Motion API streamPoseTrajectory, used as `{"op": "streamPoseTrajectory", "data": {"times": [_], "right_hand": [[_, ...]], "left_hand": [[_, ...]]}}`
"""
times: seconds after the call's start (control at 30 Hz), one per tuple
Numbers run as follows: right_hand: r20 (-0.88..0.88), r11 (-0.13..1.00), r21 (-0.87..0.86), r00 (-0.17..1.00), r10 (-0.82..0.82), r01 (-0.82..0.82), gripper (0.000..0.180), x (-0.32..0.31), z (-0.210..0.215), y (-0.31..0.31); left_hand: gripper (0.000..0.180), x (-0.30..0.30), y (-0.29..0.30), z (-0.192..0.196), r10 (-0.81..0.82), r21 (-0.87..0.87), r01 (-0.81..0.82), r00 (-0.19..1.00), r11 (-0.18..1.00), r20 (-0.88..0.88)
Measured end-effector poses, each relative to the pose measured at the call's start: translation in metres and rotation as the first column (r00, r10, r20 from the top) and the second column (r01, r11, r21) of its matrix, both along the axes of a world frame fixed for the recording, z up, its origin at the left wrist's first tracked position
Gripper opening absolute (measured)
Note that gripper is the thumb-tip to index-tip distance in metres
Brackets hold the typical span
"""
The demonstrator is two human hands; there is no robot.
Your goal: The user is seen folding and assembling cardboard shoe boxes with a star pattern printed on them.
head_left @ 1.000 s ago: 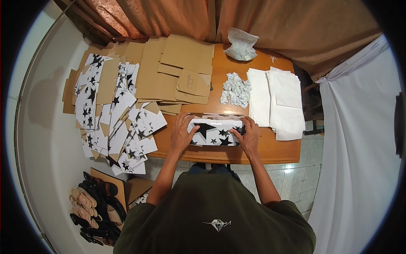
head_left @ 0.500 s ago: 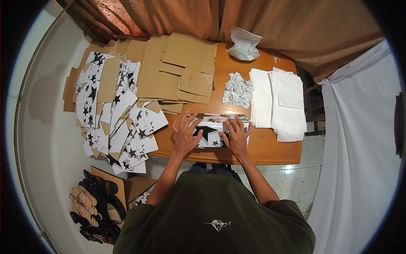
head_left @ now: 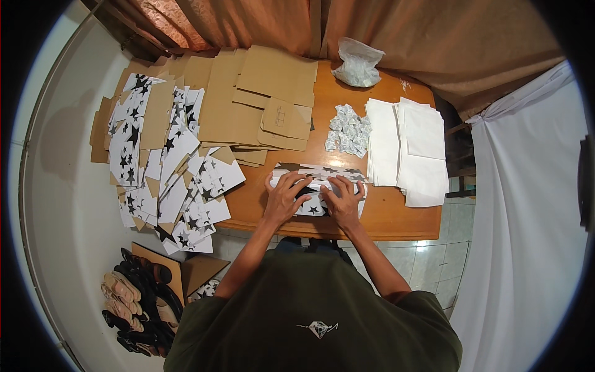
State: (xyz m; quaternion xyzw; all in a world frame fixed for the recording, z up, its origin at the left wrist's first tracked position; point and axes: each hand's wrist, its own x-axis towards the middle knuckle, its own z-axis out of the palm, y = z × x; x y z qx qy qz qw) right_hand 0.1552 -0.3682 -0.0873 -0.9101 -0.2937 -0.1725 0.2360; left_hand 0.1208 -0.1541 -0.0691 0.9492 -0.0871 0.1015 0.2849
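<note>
the wooden tabletop [head_left: 396, 214] is crowded along its left half, where brown cardboard sheets [head_left: 260, 99] are stacked and a spill of star-printed white pieces [head_left: 167, 180] overhangs the left edge. bare wood is seen only in a narrow strip along the near edge and at the near right corner, below a stack of white paper sheets [head_left: 409, 146] that reaches close to the right edge. a heap of small white packets [head_left: 349, 129] lies just beside that stack, and a clear plastic bag [head_left: 357, 64] sits at the far edge near the brown curtain [head_left: 396, 37].

both forearms are brought in from the lower edge and angled inward, so that the hands meet close together near the front middle of the tabletop. the left hand [head_left: 284, 198] is laid flat, fingers spread and pointing away from the body. the right hand [head_left: 343, 198] is likewise flattened with spread fingers, just beside the left.

a star-printed white sheet [head_left: 322, 170] is pressed down under both palms; its far edge and ends show beyond the fingertips, while its middle is covered. nothing is pinched.

shoes [head_left: 133, 297] are kept on the floor at lower left.
</note>
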Motion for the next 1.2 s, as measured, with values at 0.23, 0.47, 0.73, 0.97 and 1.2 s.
{"op": "streamPoseTrajectory", "data": {"times": [0.23, 0.47, 0.73, 0.97, 1.2], "right_hand": [[-0.222, 0.985, 0.145, 0.973, -0.062, 0.096, 0.024, 0.01, 0.013, 0.008], [-0.25, 0.985, 0.14, 0.966, -0.066, 0.104, 0.025, 0.016, 0.025, 0.011], [-0.369, 0.987, 0.045, 0.921, -0.126, 0.153, 0.022, 0.022, 0.027, 0.017], [-0.286, 0.99, 0.12, 0.957, -0.041, 0.078, 0.032, 0.022, 0.023, 0.013], [-0.064, 0.994, 0.041, 0.992, 0.107, -0.105, 0.042, 0.01, 0.011, -0.003]], "left_hand": [[0.047, 0.007, 0.0, 0.003, 0.0, -0.04, 0.0, 1.0, 0.999, 0.014], [0.04, 0.01, -0.006, 0.007, 0.033, -0.102, -0.028, 0.998, 0.994, 0.048], [0.03, 0.016, -0.01, 0.009, 0.098, -0.138, -0.097, 0.995, 0.986, -0.003], [0.042, 0.018, -0.004, 0.003, 0.078, -0.091, -0.075, 0.997, 0.993, 0.029], [0.062, 0.015, 0.003, 0.006, -0.041, 0.026, 0.041, 0.999, 0.999, -0.019]]}}
